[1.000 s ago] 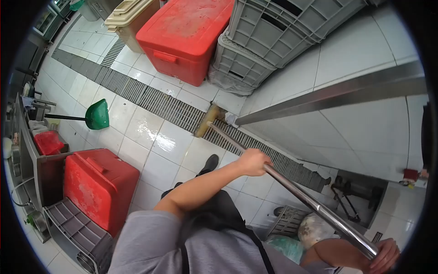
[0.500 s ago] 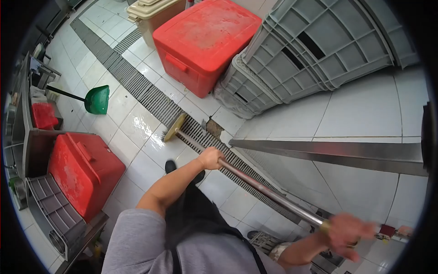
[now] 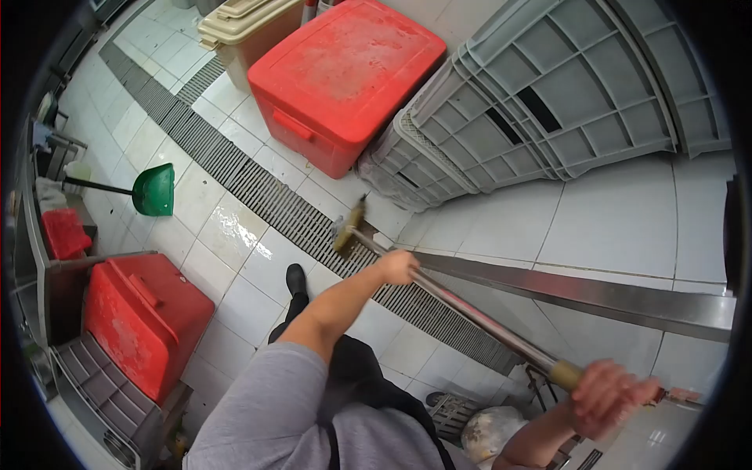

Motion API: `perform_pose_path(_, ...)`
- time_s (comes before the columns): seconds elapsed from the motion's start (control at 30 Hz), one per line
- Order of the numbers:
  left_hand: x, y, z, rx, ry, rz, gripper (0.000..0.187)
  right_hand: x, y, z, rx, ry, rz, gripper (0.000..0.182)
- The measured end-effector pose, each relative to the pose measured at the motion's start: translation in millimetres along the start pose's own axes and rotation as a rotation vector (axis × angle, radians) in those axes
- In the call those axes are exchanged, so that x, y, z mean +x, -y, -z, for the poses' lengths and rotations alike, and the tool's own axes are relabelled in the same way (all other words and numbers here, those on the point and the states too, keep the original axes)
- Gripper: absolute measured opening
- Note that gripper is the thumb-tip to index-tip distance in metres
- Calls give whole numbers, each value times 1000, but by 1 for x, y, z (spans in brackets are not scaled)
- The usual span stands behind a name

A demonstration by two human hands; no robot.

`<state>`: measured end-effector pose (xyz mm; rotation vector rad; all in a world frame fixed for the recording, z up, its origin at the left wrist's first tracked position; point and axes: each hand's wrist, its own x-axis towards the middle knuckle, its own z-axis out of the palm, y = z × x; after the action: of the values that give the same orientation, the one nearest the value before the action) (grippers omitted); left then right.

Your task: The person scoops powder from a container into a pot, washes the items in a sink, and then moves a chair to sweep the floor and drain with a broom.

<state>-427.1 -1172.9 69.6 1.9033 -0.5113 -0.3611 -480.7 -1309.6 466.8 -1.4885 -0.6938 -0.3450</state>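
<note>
A long-handled floor brush slants across the view, with its yellowish head over the edge of the slotted floor drain. The head is blurred. Partway down the metal pole, my left hand is closed around it. My right hand is at the pole's upper end, beside a yellowish sleeve. Its fingers look curled over the end, though blur softens them. White tiles with wet shine lie around the drain. A dark boot stands on the tiles left of the brush.
Beyond the drain stand a red lidded box, a beige bin and stacked grey crates. A metal bar juts in from the right. On the left are a green dustpan and another red box.
The brush head has moved right across the drain toward the crates. My left hand has shifted right with the pole. My right hand's fingers were spread more before.
</note>
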Motion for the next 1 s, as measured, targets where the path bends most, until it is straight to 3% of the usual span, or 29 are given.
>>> perform_pose_path(0.07,-10,3,13,45,-20,51,12,-1,-2,1,60,-23,-65,20)
perform_pose_path(0.13,-16,-23,27,37,-97,27,13,11,13,-1,148,-208,26,10)
perform_pose_path(0.23,-3,-56,42,70,-174,-163,15,48,55,-5,105,-111,149,9)
perform_pose_path(0.3,8,-77,64,59,-234,-188,13,68,76,9,76,-70,163,13)
perform_pose_path(0.37,28,-74,84,53,-369,-238,8,96,74,22,-13,188,205,20)
perform_pose_path(0.43,60,-49,114,122,-401,-220,11,123,44,13,-466,152,207,9)
perform_pose_path(0.5,81,-13,133,183,-383,-160,15,145,-15,-11,-5,69,5,10)
perform_pose_path(0.57,92,29,141,10,-327,110,19,153,-87,-58,-20,-24,64,11)
perform_pose_path(0.6,100,32,150,-2,-335,106,19,166,-98,-60,-26,-11,64,11)
perform_pose_path(0.7,90,26,147,-70,-316,170,24,181,-104,-46,-79,-106,45,12)
perform_pose_path(0.77,72,18,149,56,-239,178,25,186,-93,-30,-165,-250,-39,11)
perform_pose_path(0.9,12,0,122,94,-427,34,15,155,-42,6,-182,-357,-131,17)
perform_pose_path(0.93,8,-15,119,45,-471,41,14,158,-20,13,-42,-219,-144,19)
perform_pose_path(0.97,10,-28,119,3,-530,29,15,167,-1,-4,-182,-247,-85,11)
perform_pose_path(1.0,18,-42,118,-36,-590,10,16,182,16,9,36,142,-150,11)
